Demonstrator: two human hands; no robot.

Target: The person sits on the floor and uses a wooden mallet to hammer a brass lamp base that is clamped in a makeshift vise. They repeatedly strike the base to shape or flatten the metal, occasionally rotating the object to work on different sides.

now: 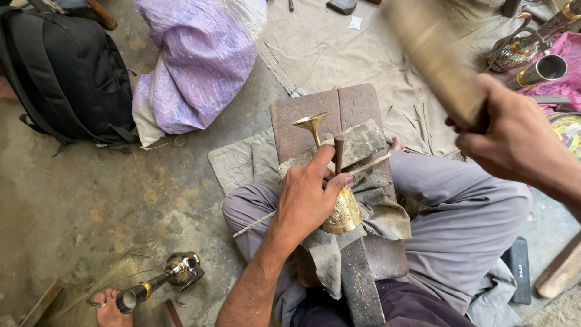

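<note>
A brass goblet [342, 212] with an engraved cup and flared foot [311, 123] lies on its side across a wooden block [348, 109] in my lap, tied down with a cord and a grey slab [363, 140]. My left hand [305, 197] pinches a short metal punch [338, 152] upright against the goblet's stem. Raised at the upper right, my right hand [517, 142] grips a wooden mallet [433, 51], which is blurred by motion.
A black backpack [66, 72] and a purple sack [196, 60] lie at the upper left. Metal vessels [523, 48] stand at the top right, and a small metal pot [172, 275] rests beside a foot at the lower left. Cloth [327, 42] covers the concrete floor.
</note>
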